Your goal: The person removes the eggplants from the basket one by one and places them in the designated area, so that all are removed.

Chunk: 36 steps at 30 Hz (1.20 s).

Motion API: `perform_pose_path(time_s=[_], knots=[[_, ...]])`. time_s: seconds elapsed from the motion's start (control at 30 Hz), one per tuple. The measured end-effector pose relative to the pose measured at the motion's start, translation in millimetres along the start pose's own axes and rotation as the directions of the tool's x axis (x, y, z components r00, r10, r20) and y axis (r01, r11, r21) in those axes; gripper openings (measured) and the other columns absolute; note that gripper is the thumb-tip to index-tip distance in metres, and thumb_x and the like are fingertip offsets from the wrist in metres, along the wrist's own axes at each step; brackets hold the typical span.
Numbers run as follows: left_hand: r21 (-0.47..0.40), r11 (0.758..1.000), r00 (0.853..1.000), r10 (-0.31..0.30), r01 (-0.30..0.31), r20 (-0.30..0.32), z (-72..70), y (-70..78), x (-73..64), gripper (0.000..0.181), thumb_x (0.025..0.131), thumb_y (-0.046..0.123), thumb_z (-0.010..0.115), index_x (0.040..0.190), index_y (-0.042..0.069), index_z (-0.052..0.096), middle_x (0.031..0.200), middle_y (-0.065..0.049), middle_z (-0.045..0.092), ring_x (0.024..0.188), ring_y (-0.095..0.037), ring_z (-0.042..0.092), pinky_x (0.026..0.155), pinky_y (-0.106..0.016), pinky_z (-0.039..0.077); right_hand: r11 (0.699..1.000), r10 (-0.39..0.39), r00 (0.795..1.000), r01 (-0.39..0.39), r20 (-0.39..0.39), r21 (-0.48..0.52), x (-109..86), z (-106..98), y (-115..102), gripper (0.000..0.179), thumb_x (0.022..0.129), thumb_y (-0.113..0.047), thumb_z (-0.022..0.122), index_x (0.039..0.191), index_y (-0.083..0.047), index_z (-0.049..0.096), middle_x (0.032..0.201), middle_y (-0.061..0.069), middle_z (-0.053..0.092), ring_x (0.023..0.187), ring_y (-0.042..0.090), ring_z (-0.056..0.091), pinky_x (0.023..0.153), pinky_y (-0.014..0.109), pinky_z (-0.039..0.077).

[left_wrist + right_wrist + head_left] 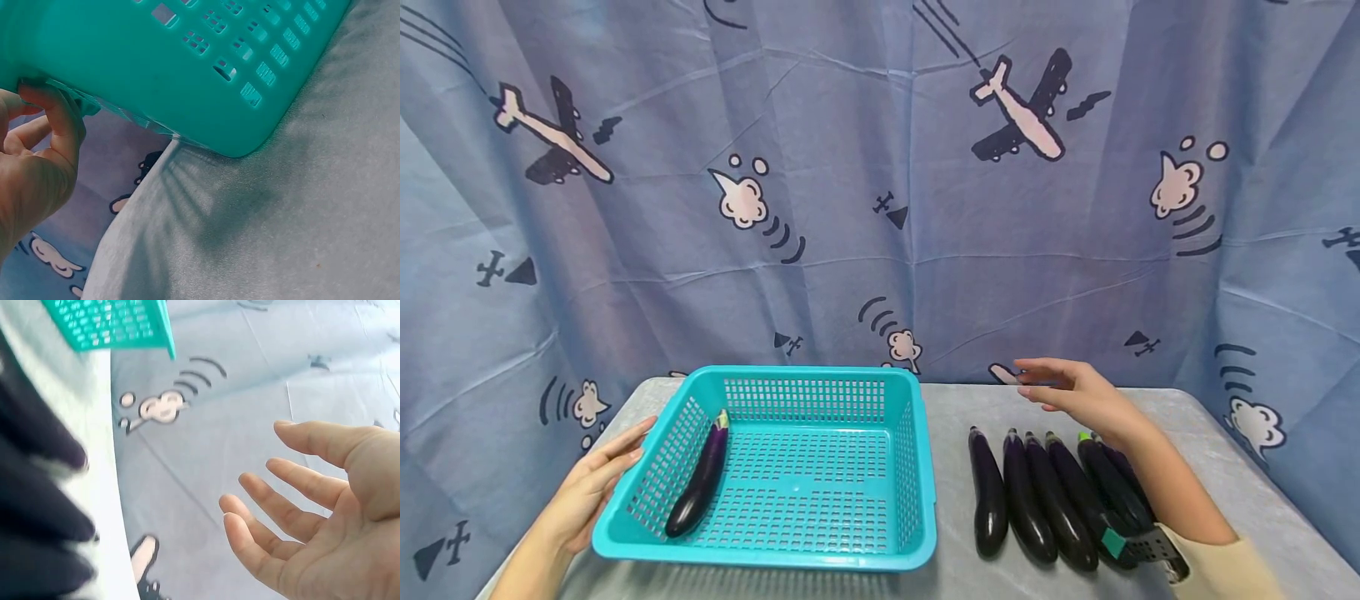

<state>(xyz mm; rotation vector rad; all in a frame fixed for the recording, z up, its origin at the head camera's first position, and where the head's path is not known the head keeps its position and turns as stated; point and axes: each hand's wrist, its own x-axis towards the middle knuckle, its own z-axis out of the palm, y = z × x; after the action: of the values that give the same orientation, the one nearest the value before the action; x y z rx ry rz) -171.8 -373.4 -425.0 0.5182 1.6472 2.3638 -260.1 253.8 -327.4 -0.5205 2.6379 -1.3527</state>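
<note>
A turquoise plastic basket [808, 562] with slotted walls stands on the table at centre left. One dark eggplant [700, 487] lies inside it along the left wall, stem toward the back. My left hand [591, 479] holds the basket's left rim from outside; in the left wrist view its bent fingers [59, 119] meet the rim. My right hand [1078, 396] hovers over the far side of several eggplants [1033, 500] lying side by side right of the basket. Its fingers are spread and slightly bent, with nothing between them, as the right wrist view also shows.
A pale grey cloth covers the table [951, 467]. Behind it hangs a blue curtain [850, 167] printed with planes and clouds. A dark strap with a green tag [1114, 543] sits at the right wrist, overlapping the eggplants' near ends in the head view.
</note>
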Motion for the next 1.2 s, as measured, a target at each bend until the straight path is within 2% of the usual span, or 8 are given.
perform_pose_path(time_s=[0.33,0.5,0.63,0.83,0.9,1.07,1.1,1.2], knots=[[0.020,1.000,1.000,0.007,-0.007,-0.005,0.4,-0.6,0.1,0.057,0.115,0.002,0.027,0.148,0.034,0.061,0.142,0.012,0.066,0.121,-0.015,0.070,0.093,-0.036,0.063,0.997,-0.071,0.996,0.070,0.056,0.009,23.9,27,-37,0.053,0.108,-0.019,0.063,0.154,0.004,0.050,0.146,0.029,0.059,0.123,0.039,0.066,0.094,0.047,0.059],[0.043,0.999,1.000,0.003,-0.003,0.002,1.4,-0.4,-0.3,0.056,0.115,0.003,0.027,0.148,0.035,0.060,0.143,0.014,0.065,0.121,-0.014,0.070,0.093,-0.036,0.063,0.996,-0.086,0.994,0.087,0.061,-0.022,37.3,41,-55,0.051,0.106,-0.019,0.066,0.151,0.001,0.055,0.142,0.027,0.063,0.122,0.040,0.067,0.099,0.054,0.058],[0.078,0.997,1.000,0.000,0.001,-0.020,1.9,-0.1,-0.4,0.055,0.115,0.004,0.030,0.147,0.036,0.060,0.142,0.015,0.065,0.120,-0.013,0.069,0.092,-0.035,0.063,0.994,-0.107,0.992,0.109,0.070,-0.024,43.9,51,-69,0.050,0.105,-0.019,0.067,0.150,-0.001,0.057,0.141,0.026,0.064,0.124,0.042,0.066,0.104,0.059,0.054],[0.202,0.979,0.994,0.023,-0.002,-0.103,3.0,0.2,-1.0,0.052,0.115,0.003,0.035,0.146,0.036,0.061,0.138,0.016,0.066,0.118,-0.008,0.068,0.090,-0.030,0.063,0.990,-0.136,0.987,0.138,0.088,-0.015,53.3,67,-87,0.050,0.103,-0.019,0.069,0.149,-0.003,0.059,0.143,0.025,0.063,0.123,0.041,0.067,0.105,0.062,0.053],[0.273,0.962,0.986,0.036,0.010,-0.164,3.6,0.9,-1.0,0.049,0.114,0.004,0.039,0.149,0.033,0.060,0.135,0.019,0.066,0.117,-0.002,0.066,0.090,-0.025,0.061,0.990,-0.140,0.985,0.142,0.102,-0.013,57.3,73,-92,0.050,0.103,-0.019,0.069,0.149,-0.003,0.059,0.144,0.024,0.063,0.122,0.039,0.068,0.105,0.059,0.054],[0.413,0.907,0.952,0.048,0.085,-0.303,4.4,3.4,-1.5,0.046,0.113,0.008,0.049,0.157,0.017,0.053,0.132,0.029,0.062,0.119,0.012,0.056,0.091,-0.010,0.051,0.988,-0.141,0.981,0.148,0.134,-0.039,71.7,93,-105,0.048,0.102,-0.017,0.070,0.147,-0.003,0.062,0.140,0.024,0.065,0.119,0.038,0.068,0.101,0.053,0.056],[0.431,0.897,0.947,0.048,0.099,-0.317,4.3,3.7,-1.8,0.046,0.112,0.008,0.050,0.158,0.014,0.051,0.131,0.031,0.061,0.119,0.014,0.053,0.091,-0.008,0.048,0.988,-0.140,0.981,0.148,0.137,-0.047,74.9,98,-107,0.047,0.101,-0.017,0.071,0.145,-0.003,0.063,0.139,0.023,0.065,0.119,0.038,0.067,0.101,0.053,0.056],[0.432,0.897,0.947,0.049,0.099,-0.318,4.0,3.7,-1.9,0.045,0.112,0.008,0.050,0.156,0.016,0.054,0.132,0.032,0.061,0.119,0.016,0.053,0.091,-0.008,0.048,0.987,-0.138,0.978,0.148,0.154,-0.054,82.4,111,-117,0.044,0.101,-0.017,0.072,0.143,-0.004,0.065,0.137,0.022,0.067,0.120,0.037,0.067,0.099,0.049,0.057]])
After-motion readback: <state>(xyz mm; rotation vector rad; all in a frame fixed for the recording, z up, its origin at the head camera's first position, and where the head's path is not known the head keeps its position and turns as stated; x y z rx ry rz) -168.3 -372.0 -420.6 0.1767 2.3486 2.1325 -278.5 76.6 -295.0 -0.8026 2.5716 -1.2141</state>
